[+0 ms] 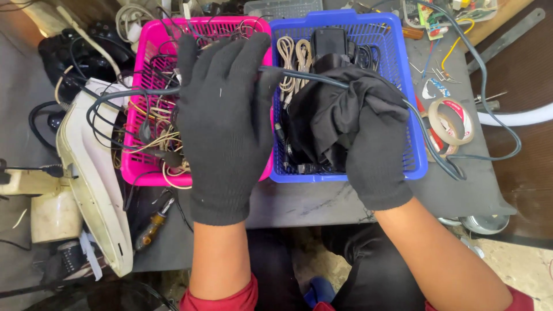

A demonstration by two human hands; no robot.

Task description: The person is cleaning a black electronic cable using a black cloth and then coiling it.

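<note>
Cluttered grey bench [322, 201], pink basket [144, 46] beside blue basket [397, 52]. Your left hand [224, 121] pinches dark cable [299, 74]; right hand [374, 155] clutches black cloth [328, 109] around it. Keep cable taut, wipe slowly along its length.

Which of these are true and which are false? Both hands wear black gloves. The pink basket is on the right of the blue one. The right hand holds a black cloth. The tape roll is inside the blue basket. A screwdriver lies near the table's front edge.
1. Both hands wear black gloves. True: the left hand and right hand are both gloved in black.
2. The pink basket is right of the blue one. False: the pink basket is left of the blue basket.
3. The right hand holds a black cloth. True: it grips the cloth around a grey cable.
4. The tape roll is inside the blue basket. False: the tape roll lies on the table beside it.
5. A screwdriver lies near the table's front edge. True: the screwdriver is there.
</note>
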